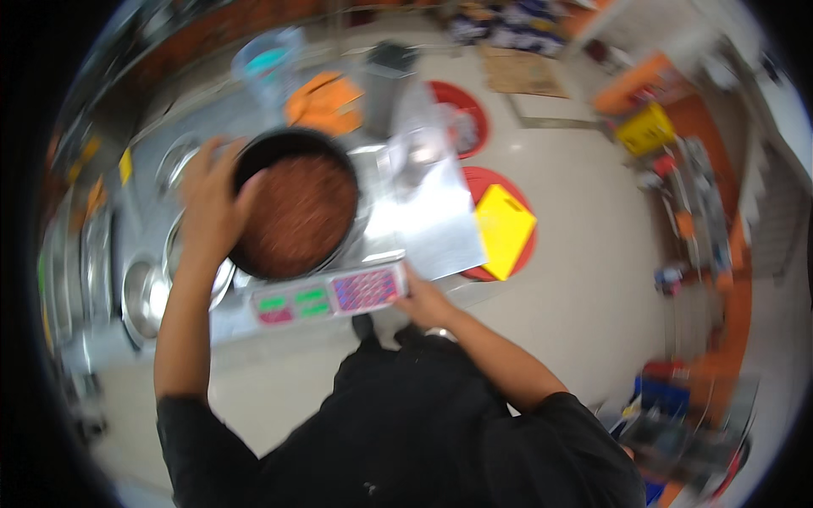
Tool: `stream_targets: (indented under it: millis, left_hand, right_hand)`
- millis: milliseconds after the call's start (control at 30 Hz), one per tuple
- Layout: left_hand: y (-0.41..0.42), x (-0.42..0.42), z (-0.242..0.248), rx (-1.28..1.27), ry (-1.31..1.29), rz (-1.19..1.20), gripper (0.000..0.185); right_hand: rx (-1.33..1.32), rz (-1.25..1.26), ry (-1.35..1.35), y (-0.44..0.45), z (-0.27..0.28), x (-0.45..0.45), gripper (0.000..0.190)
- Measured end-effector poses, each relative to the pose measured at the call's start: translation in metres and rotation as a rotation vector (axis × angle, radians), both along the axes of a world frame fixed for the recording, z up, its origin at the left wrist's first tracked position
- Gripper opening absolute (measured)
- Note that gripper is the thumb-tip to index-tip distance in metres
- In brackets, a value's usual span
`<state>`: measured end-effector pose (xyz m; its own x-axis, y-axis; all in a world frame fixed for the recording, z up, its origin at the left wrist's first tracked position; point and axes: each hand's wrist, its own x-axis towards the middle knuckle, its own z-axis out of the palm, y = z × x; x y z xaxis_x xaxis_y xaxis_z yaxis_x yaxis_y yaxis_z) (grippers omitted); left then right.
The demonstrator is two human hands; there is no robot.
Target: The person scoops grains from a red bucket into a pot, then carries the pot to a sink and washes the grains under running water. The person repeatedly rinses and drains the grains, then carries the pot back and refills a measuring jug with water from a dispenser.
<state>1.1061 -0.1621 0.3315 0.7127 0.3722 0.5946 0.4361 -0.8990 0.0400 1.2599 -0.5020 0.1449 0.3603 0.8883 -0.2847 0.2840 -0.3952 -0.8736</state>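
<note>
A deep dark pot (295, 270) with reddish-brown food (302, 209) in it stands on a digital scale, whose front panel (327, 295) shows green displays and a keypad. My left hand (219, 197) is at the pot's left rim, the thumb over its inner side and the fingers outside; blur hides how firmly it grips. My right hand (416, 298) is at the right end of the scale's panel, its fingers against the edge by the keypad.
Steel bowls (143, 295) stand left of the pot on the metal table (438, 235). Behind are an orange cloth or bag (325, 105), a tall grey container (384, 95) and a clear bluish bucket (270, 70). Red tubs (483, 120) and a yellow board (505, 232) lie beyond the table's right edge.
</note>
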Motion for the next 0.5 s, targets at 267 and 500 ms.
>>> stream_targets:
  millis: [267, 500]
  left_hand:
    - [0.078, -0.069, -0.075, -1.648, 0.131, 0.224, 0.031]
    - [0.025, -0.099, -0.086, -1.81, -0.292, 0.217, 0.016]
  right_hand:
    - [-0.139, -0.141, -0.043, -0.134, -0.018, -0.014, 0.081]
    - [-0.949, -0.785, -0.108, -0.477, -0.178, -0.108, 0.051]
